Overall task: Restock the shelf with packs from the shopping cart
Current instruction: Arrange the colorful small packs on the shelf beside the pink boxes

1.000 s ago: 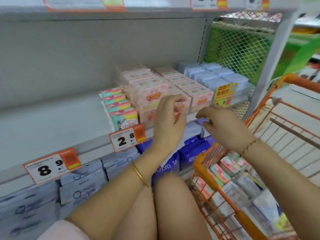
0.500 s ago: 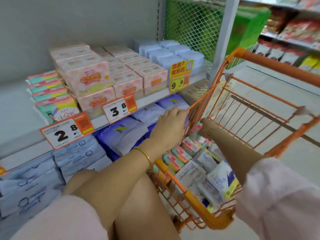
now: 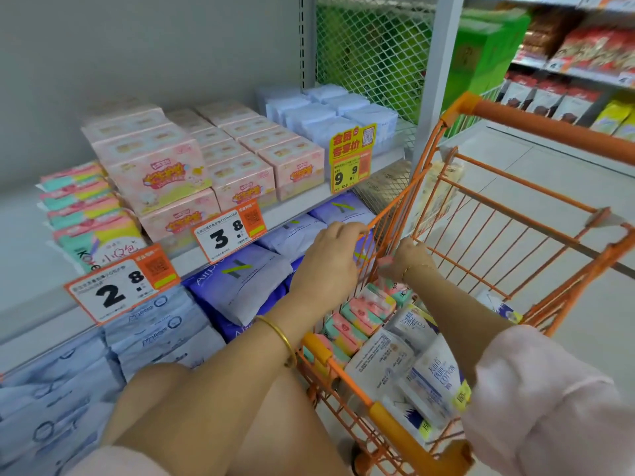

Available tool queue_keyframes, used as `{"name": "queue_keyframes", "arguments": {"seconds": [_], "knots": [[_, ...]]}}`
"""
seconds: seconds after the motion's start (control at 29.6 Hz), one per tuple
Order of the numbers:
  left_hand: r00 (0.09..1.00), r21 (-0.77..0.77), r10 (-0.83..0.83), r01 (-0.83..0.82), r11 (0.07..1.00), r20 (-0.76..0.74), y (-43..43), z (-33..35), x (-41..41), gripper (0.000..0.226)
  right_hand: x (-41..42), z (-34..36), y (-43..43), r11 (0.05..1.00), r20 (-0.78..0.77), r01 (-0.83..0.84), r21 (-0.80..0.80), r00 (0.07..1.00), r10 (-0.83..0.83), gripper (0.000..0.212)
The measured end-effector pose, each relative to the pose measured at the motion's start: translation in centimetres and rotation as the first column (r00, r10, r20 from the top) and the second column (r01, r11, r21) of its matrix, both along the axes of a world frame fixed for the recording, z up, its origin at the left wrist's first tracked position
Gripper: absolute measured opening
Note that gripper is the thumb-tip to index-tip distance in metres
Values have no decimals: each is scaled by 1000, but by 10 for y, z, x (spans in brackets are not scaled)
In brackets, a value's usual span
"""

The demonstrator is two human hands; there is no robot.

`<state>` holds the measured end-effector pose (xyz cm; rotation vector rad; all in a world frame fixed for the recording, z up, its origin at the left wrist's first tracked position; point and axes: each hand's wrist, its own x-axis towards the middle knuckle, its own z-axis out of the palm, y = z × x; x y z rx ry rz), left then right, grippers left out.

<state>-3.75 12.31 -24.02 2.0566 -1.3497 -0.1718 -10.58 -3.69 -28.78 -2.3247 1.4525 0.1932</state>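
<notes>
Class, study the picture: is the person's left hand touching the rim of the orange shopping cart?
Touching. The head view shows the left hand with its fingers curled over the side rim wire of the shopping cart, with no gap visible.

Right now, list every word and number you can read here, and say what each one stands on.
"2 8": left price tag on the shelf edge.
"3 8": middle price tag.
"9 9": yellow sign.
"PURE COTTON": white pack in the cart.
"Airp", the rest cut off: purple pack.
The small print on the tags and the lettering on the pink boxes are too blurred to read.
</notes>
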Motion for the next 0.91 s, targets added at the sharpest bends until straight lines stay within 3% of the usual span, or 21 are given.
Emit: {"name": "queue_keyframes", "arguments": {"seconds": [0.07, 0.17, 0.24, 0.34, 0.47, 0.54, 0.61, 0.74, 0.78, 0.84, 0.91], "knots": [[1000, -18, 24, -25, 1000, -18, 3, 4, -3, 51, -4, 43, 5, 990, -39, -50, 133, 998, 55, 57], [999, -154, 38, -31, 988, 39, 9, 14, -6, 38, -23, 101, 24, 946, 85, -75, 314, 995, 51, 60], [996, -226, 16, -36, 974, -93, 16, 26, -8, 25, -38, 127, 39, 937, 201, -128, 324, 978, 64, 57], [889, -120, -92, 42, 992, -448, 31, 48, -11, 31, -50, 154, 65, 931, 366, -225, 288, 924, 110, 40], [873, -57, -55, 31, 998, -485, 60, 70, -3, 49, -43, 176, 105, 896, 522, -378, 231, 826, 214, 34], [840, -74, -23, -21, 997, -542, 79, 80, 10, 42, -34, 180, 120, 879, 575, -413, 238, 789, 216, 51], [781, -101, -25, -49, 994, -625, 104, 88, 27, 37, -22, 179, 137, 828, 637, -492, 268, 736, 230, 47], [666, -126, 8, -154, 980, -746, 161, 94, 59, 72, 13, 173, 176, 748, 704, -654, 110, 583, 406, 32], [666, -133, 2, -152, 979, -746, 169, 98, 64, 69, 20, 172, 182, 747, 706, -662, 57, 556, 439, 32], [765, -117, 53, -166, 979, -642, 203, 108, 84, 64, 45, 170, 207, 726, 718, -687, -15, 498, 486, 35], [811, -116, 89, -190, 975, -578, 229, 121, 103, 47, 66, 167, 227, 708, 748, -704, -58, 439, 497, 43]]}}
